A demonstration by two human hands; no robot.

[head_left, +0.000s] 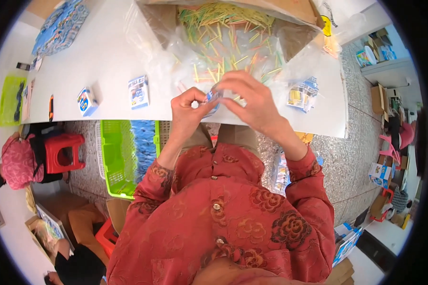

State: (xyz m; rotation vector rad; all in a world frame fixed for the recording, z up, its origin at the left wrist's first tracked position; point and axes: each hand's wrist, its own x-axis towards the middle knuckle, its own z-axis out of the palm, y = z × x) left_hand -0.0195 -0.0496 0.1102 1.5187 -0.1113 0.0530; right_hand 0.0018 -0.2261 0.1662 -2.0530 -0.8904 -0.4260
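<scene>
Just past the table's near edge, both hands meet over a small blue-and-white packet [213,98]. My left hand [186,113] pinches its left side between thumb and fingers. My right hand [257,102] curls over the upper right side, fingertips pressed to it. The fingers cover much of the packet, so its exact form is hard to read. Beyond the hands, thin yellow, green and red sticks [218,66] lie scattered on clear plastic. More of them spill from an open cardboard box [297,40] lined with plastic film.
On the white table [114,57] stand two small blue-and-white boxes, one nearer the middle [138,92] and one left [87,101]. Flat printed packets [303,94] lie at right. An orange-black cutter [51,108] rests far left. Below are a green crate [119,164] and red stool [64,151]. Other people sit nearby.
</scene>
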